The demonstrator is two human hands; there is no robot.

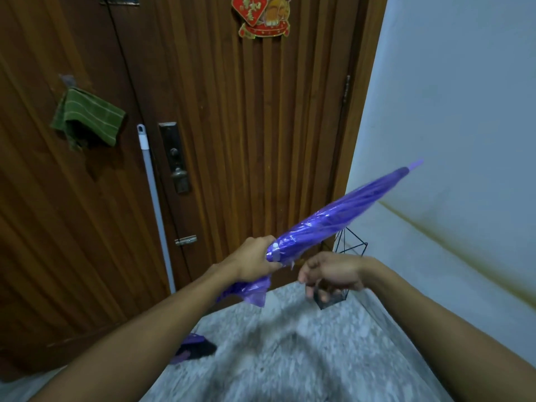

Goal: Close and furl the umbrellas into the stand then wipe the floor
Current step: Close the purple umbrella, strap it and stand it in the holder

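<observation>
The left hand (pixel 255 261) is wrapped tight around the purple umbrella (pixel 333 220), fingers clamped on the gathered canopy near its lower end, and the umbrella is closed, slanting up from that grip toward two o'clock with its pale tip (pixel 416 163) out against the white wall (pixel 452 111). Loose purple fabric spills below the left fist toward seven o'clock. Just to the right, at three o'clock from the grip, the right hand (pixel 330 274) hovers with its fingers curled loosely inward, holding nothing, close to the umbrella yet not touching it. Behind that hand sits the black wire stand (pixel 352 245), tucked in the corner where the brown wooden door (pixel 246 140) meets the wall, partly hidden by the wrist. Down at seven o'clock on the speckled floor (pixel 290 358) lies a dark and purple object (pixel 194 346), too blurred to name. At ten o'clock a green cloth (pixel 88 117) hangs on the wood panelling, and a grey mop handle (pixel 155 198) leans beside the door lock (pixel 175 158). A red decoration (pixel 261 15) sits at twelve o'clock.
</observation>
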